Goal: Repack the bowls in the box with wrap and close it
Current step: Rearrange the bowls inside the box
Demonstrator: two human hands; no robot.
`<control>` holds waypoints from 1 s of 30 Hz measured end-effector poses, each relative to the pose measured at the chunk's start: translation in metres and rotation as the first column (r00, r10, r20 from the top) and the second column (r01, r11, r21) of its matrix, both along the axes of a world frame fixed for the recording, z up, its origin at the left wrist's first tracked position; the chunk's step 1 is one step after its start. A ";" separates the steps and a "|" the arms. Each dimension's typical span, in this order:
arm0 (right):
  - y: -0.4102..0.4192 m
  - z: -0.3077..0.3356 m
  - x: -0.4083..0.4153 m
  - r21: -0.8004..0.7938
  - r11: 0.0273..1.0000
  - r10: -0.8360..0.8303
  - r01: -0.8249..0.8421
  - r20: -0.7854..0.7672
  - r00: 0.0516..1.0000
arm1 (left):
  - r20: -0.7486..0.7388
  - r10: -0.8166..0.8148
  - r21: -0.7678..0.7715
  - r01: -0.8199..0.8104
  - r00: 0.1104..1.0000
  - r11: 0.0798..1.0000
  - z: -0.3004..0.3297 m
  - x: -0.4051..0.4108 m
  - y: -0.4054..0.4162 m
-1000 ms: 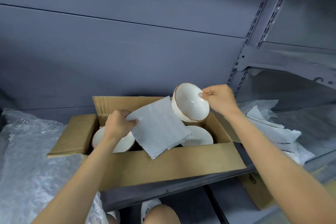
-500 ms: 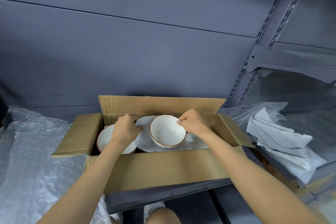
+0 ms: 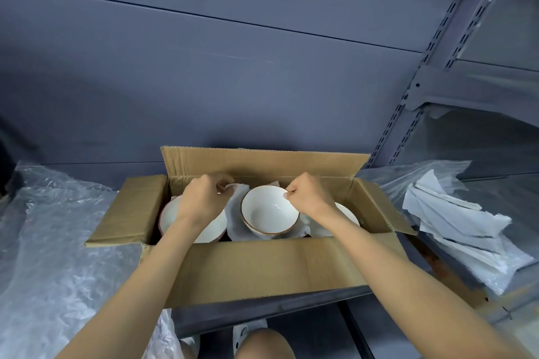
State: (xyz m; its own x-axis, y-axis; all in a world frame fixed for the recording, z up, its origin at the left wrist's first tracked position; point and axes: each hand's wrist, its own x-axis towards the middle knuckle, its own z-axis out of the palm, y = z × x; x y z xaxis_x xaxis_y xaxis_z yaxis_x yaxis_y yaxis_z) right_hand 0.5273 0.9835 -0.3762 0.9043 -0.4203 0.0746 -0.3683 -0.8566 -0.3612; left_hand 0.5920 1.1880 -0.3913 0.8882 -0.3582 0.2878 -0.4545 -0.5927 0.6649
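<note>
An open cardboard box (image 3: pixel 262 268) stands on a grey shelf with its flaps spread. Inside, a white bowl with a brown rim (image 3: pixel 267 214) sits upright on a white foam wrap sheet (image 3: pixel 236 230). My right hand (image 3: pixel 309 195) pinches that bowl's right rim. My left hand (image 3: pixel 201 198) pinches the wrap sheet's upper left corner. Another white bowl (image 3: pixel 175 217) lies at the box's left end, partly under my left wrist. A third bowl (image 3: pixel 347 217) shows at the right end behind my right forearm.
Clear bubble wrap (image 3: pixel 49 256) covers the shelf left of the box. A pile of white foam sheets (image 3: pixel 455 227) on plastic lies to the right. Slotted shelf uprights (image 3: pixel 408 114) rise at the back right. My knees (image 3: pixel 259 344) show below the shelf edge.
My right hand lowered the bowl from above the box onto the wrap sheet inside. My left hand laid the sheet flat in the box and now holds its corner.
</note>
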 end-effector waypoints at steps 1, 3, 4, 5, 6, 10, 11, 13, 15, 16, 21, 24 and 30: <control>0.000 -0.002 0.000 -0.004 1.000 -0.006 0.006 0.002 1.000 | 0.032 -0.001 -0.023 0.002 0.999 1.000 -0.001 0.001 0.004; 0.002 -0.007 0.000 -0.026 0.999 -0.026 0.026 0.004 1.000 | 0.159 -0.008 -0.040 0.015 0.987 0.999 -0.003 0.002 0.014; 0.003 -0.010 0.000 -0.035 0.999 -0.031 0.031 0.001 1.000 | 0.221 -0.009 -0.035 0.017 0.975 0.999 -0.004 0.003 0.019; 0.004 -0.013 0.000 -0.056 0.998 -0.032 0.031 -0.007 0.999 | 0.262 0.000 -0.029 0.008 0.965 1.000 -0.006 0.004 0.024; 0.005 -0.015 0.000 -0.069 0.997 -0.035 0.034 -0.023 0.999 | 0.278 0.017 -0.023 -0.011 0.961 1.000 -0.007 0.005 0.030; 0.004 -0.015 0.002 -0.073 0.997 -0.019 0.014 -0.071 0.997 | 0.260 0.068 -0.014 -0.067 0.963 0.998 -0.016 0.007 0.046; 0.002 -0.014 0.003 -0.077 0.997 -0.010 0.004 -0.083 0.997 | 0.255 0.070 -0.015 -0.068 0.964 0.998 -0.018 0.008 0.048; 0.002 -0.012 0.003 -0.095 0.995 -0.003 -0.008 -0.111 0.994 | 0.248 0.060 -0.016 -0.058 0.967 0.998 -0.019 0.008 0.049; 0.003 -0.009 0.003 -0.139 0.990 0.007 -0.027 -0.144 0.990 | 0.240 0.050 -0.020 -0.047 0.970 0.999 -0.019 0.008 0.047; 0.003 -0.008 0.002 -0.163 0.986 0.007 -0.035 -0.169 0.986 | 0.239 0.047 -0.021 -0.044 0.970 0.999 -0.019 0.007 0.046; -0.001 -0.013 -0.006 0.039 0.968 0.252 -0.250 -0.192 0.948 | 0.248 0.033 -0.007 -0.032 0.968 0.999 -0.019 0.005 0.046; 0.004 -0.016 -0.017 0.055 0.932 0.361 -0.358 -0.230 0.904 | 0.249 0.018 0.002 -0.019 0.968 1.000 -0.017 0.004 0.045; 0.002 -0.019 -0.021 0.049 0.906 0.412 -0.420 -0.330 0.849 | 0.228 0.010 0.015 -0.014 0.974 1.000 -0.015 0.000 0.044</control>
State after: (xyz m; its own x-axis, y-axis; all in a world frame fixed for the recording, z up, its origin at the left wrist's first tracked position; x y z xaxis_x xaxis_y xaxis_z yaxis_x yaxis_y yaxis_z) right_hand 0.5066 0.9855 -0.3950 0.9687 -0.0011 -0.2484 -0.0680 -0.9629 -0.2610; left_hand 0.5916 1.2316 -0.4060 0.8040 -0.3539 0.4778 -0.5858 -0.6089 0.5348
